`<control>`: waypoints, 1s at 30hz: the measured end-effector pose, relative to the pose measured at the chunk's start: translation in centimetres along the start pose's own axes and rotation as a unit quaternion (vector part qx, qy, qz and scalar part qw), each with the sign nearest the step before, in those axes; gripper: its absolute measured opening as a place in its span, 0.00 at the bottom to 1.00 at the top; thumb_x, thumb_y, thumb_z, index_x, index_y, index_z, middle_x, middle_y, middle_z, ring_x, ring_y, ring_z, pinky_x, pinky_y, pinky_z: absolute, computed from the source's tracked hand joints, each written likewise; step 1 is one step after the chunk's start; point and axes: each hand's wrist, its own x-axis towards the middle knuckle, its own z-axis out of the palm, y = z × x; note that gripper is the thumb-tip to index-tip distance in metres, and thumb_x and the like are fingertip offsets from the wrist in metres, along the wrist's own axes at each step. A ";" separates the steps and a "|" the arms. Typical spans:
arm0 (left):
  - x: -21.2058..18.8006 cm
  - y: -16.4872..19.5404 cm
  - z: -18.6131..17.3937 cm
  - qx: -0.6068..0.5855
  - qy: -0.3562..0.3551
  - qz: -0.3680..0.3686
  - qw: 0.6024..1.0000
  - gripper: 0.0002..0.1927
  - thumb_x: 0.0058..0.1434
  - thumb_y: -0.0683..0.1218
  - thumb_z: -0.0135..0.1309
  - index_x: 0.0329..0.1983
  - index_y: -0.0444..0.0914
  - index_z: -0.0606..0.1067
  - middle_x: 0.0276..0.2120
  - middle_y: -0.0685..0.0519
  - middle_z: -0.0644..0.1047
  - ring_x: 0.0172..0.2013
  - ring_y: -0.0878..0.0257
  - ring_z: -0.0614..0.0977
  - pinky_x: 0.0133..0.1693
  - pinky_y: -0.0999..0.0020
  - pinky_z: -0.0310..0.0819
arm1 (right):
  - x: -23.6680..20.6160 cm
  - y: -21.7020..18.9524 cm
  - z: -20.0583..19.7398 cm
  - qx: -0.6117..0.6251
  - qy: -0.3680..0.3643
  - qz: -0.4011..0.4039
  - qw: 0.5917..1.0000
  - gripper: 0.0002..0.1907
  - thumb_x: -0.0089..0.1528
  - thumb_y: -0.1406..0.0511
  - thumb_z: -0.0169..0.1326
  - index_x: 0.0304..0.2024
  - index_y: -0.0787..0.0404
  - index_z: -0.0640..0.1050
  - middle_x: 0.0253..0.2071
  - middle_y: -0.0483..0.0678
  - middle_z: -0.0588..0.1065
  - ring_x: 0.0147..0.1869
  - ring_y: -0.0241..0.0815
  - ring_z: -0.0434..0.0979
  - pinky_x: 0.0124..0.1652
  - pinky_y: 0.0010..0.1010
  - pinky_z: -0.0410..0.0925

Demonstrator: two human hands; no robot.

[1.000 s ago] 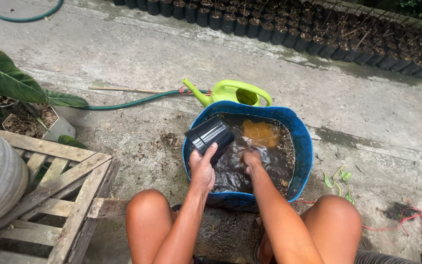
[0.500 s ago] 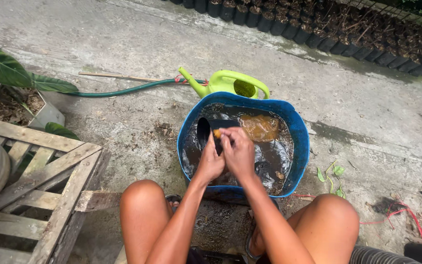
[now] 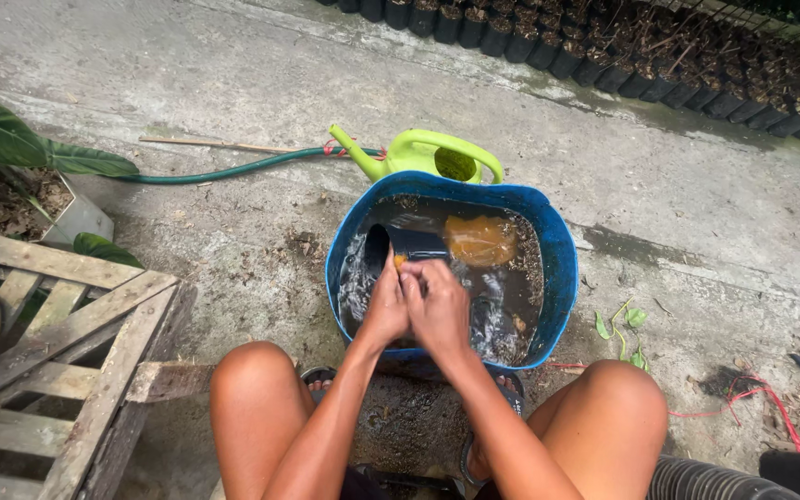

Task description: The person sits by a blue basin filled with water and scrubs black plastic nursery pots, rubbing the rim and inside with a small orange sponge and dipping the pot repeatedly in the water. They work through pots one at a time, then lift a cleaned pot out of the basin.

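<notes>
The black pot (image 3: pixel 400 248), raised clear of the blue tub (image 3: pixel 562 268) a second ago, now lies low in the water. The right hand (image 3: pixel 439 306) has joined the left hand (image 3: pixel 383 306), seemingly both gripping its near end.

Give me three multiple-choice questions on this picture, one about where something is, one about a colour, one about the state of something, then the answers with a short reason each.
1. Where is the watering can?
A. Inside the tub
B. On the ground just beyond the tub's far rim
C. On the wooden pallet

2. What colour is the tub?
A. Blue
B. Red
C. White

3. What state is the black pot in?
A. Upright and dry on the concrete
B. Stacked in the far row of pots
C. Lying on its side, partly in the murky water

Answers:
1. B, it stands on the concrete behind the tub, by the green hose.
2. A, its rim and wall are plainly blue.
3. C, the left hand and right hand meet at it over the brown water, its open mouth facing the left.
</notes>
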 end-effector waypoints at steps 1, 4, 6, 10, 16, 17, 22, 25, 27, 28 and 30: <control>-0.3 0.4 0.1 0.008 0.000 0.026 1.000 0.38 0.67 0.38 0.51 0.78 0.33 0.50 0.48 0.42 0.80 0.46 0.64 0.81 0.44 0.68 0.77 | 0.5 0.3 -0.1 0.015 0.008 0.013 1.000 0.08 0.63 0.66 0.57 0.42 0.61 0.83 0.40 0.51 0.80 0.37 0.47 0.84 0.38 0.35 0.74; -1.3 2.6 0.3 0.119 -0.099 -0.093 0.984 0.43 0.62 0.36 0.51 0.80 0.39 0.49 0.37 0.35 0.79 0.33 0.59 0.79 0.37 0.65 0.74 | 3.4 1.2 -0.6 -0.017 0.077 -0.072 0.994 0.07 0.65 0.68 0.57 0.42 0.62 0.83 0.41 0.52 0.80 0.42 0.50 0.82 0.41 0.37 0.73; -1.5 3.8 0.3 0.155 -0.135 -0.137 0.969 0.45 0.60 0.36 0.50 0.81 0.42 0.49 0.31 0.33 0.80 0.25 0.57 0.79 0.33 0.64 0.73 | 5.4 1.6 -0.9 0.003 0.027 -0.010 1.000 0.07 0.63 0.67 0.57 0.41 0.61 0.84 0.39 0.51 0.80 0.39 0.49 0.83 0.39 0.36 0.73; -1.6 3.6 -0.1 0.080 -0.100 -0.057 0.990 0.45 0.55 0.34 0.48 0.78 0.42 0.53 0.39 0.37 0.81 0.25 0.56 0.80 0.32 0.64 0.73 | 5.4 1.4 -0.9 0.003 0.027 -0.043 0.999 0.07 0.62 0.68 0.57 0.41 0.62 0.84 0.39 0.52 0.81 0.41 0.50 0.82 0.41 0.37 0.72; -0.4 0.6 -0.8 0.084 -0.025 0.016 0.996 0.43 0.61 0.37 0.51 0.78 0.36 0.49 0.43 0.37 0.81 0.38 0.59 0.84 0.38 0.65 0.76 | 0.0 0.5 -0.5 0.015 -0.023 0.035 0.999 0.09 0.62 0.66 0.57 0.42 0.62 0.83 0.40 0.51 0.82 0.33 0.43 0.83 0.35 0.32 0.74; -0.3 0.6 -0.8 0.087 -0.022 0.004 0.996 0.43 0.63 0.38 0.52 0.78 0.34 0.46 0.43 0.37 0.81 0.38 0.60 0.83 0.38 0.65 0.76 | -0.5 0.4 -0.5 0.027 -0.016 0.040 0.999 0.09 0.62 0.66 0.58 0.42 0.63 0.83 0.39 0.52 0.82 0.33 0.42 0.83 0.34 0.32 0.74; -1.2 2.9 -0.7 0.119 -0.053 -0.092 0.987 0.45 0.58 0.38 0.50 0.77 0.35 0.46 0.29 0.37 0.78 0.26 0.51 0.81 0.30 0.59 0.73 | 1.9 0.8 -0.7 0.052 0.034 0.032 0.998 0.08 0.64 0.65 0.58 0.42 0.62 0.84 0.39 0.52 0.82 0.34 0.42 0.84 0.35 0.32 0.74; -1.9 4.2 -0.5 0.151 -0.076 -0.070 0.983 0.46 0.55 0.36 0.51 0.77 0.36 0.49 0.23 0.37 0.76 0.23 0.48 0.80 0.30 0.56 0.72 | 5.0 1.3 -0.9 0.011 0.010 0.098 0.995 0.09 0.62 0.65 0.56 0.41 0.61 0.84 0.35 0.52 0.82 0.34 0.45 0.84 0.36 0.34 0.73; -1.9 4.4 -0.6 0.164 -0.068 -0.014 0.984 0.46 0.55 0.36 0.51 0.78 0.36 0.50 0.25 0.36 0.77 0.25 0.46 0.80 0.31 0.55 0.72 | 5.6 1.4 -1.0 -0.032 -0.003 0.033 0.999 0.09 0.63 0.66 0.56 0.40 0.61 0.85 0.35 0.54 0.81 0.37 0.50 0.82 0.38 0.38 0.72; -1.9 4.2 -0.7 0.165 -0.054 0.024 0.984 0.46 0.54 0.35 0.50 0.78 0.35 0.51 0.27 0.36 0.78 0.27 0.45 0.81 0.32 0.55 0.73 | 5.4 1.3 -1.0 -0.056 -0.010 0.001 0.998 0.08 0.63 0.66 0.56 0.40 0.61 0.85 0.36 0.54 0.81 0.38 0.53 0.82 0.39 0.40 0.72; -1.7 3.7 -0.8 0.164 -0.034 0.040 0.985 0.44 0.55 0.35 0.50 0.77 0.36 0.54 0.31 0.37 0.79 0.30 0.45 0.83 0.33 0.56 0.74 | 4.4 1.1 -1.1 -0.044 -0.026 0.009 0.999 0.09 0.63 0.66 0.55 0.41 0.62 0.84 0.37 0.54 0.80 0.37 0.52 0.82 0.38 0.40 0.72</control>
